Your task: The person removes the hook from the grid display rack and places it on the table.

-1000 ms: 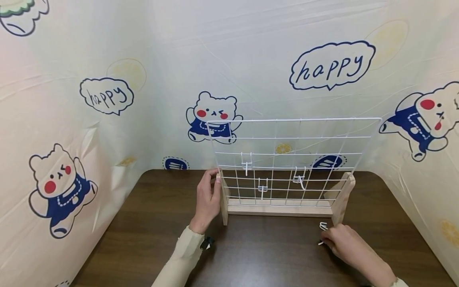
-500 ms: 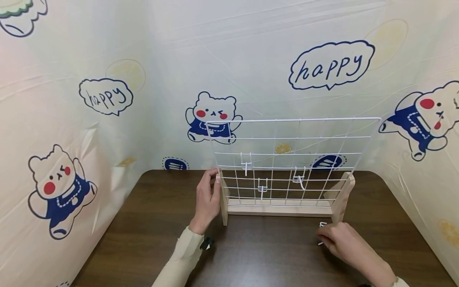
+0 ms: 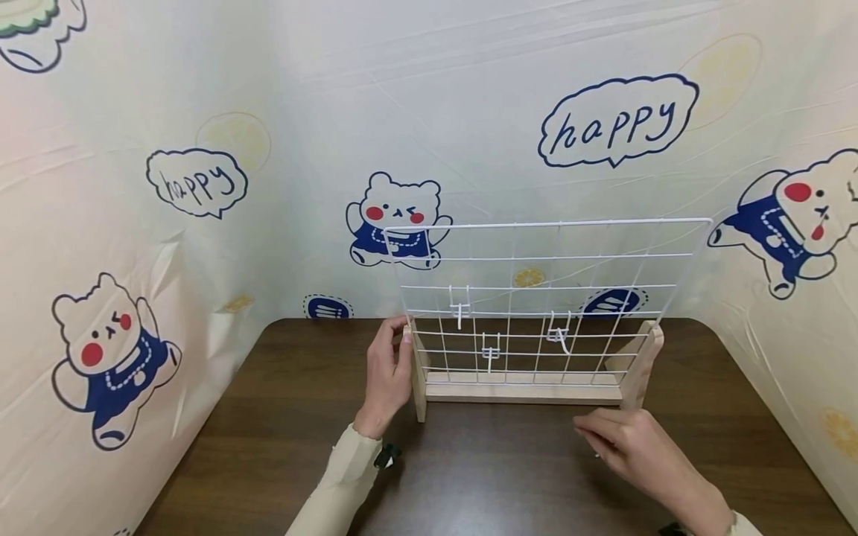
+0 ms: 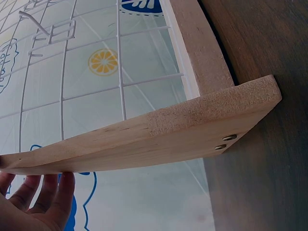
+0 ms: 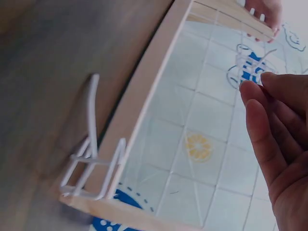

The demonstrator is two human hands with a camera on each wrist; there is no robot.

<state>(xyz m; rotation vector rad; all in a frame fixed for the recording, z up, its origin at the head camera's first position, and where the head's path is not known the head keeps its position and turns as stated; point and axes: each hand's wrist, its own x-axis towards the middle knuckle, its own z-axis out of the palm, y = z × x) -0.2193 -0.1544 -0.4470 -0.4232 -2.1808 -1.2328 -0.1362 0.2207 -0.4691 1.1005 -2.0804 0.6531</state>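
A white wire grid rack [image 3: 523, 388] with wooden side supports stands on the table. My left hand [image 3: 389, 368] grips the upper end of its left wooden support [image 4: 144, 137], fingertips against the outer face. Three white hooks hang on the grid: an upper left hook [image 3: 459, 309], a lower left hook [image 3: 491, 351] and a right hook [image 3: 558, 335]. A loose white hook [image 5: 94, 161] is by the rack's right foot in the right wrist view; my right hand hides most of it in the head view. My right hand [image 5: 284, 130] is apart from it, fingers loosely bent around nothing.
The dark wooden table [image 3: 268, 447] reaches back to a printed curtain [image 3: 302, 246] with bears and "happy" bubbles, which also closes in both sides. A pale wooden crossbar [image 3: 523, 399] joins the rack's feet. Screws [image 4: 226, 140] show low on the left support.
My right hand has let go of the loose hook and shifted slightly left, its fingers now covering most of it in the head view. My left hand stays on the rack.
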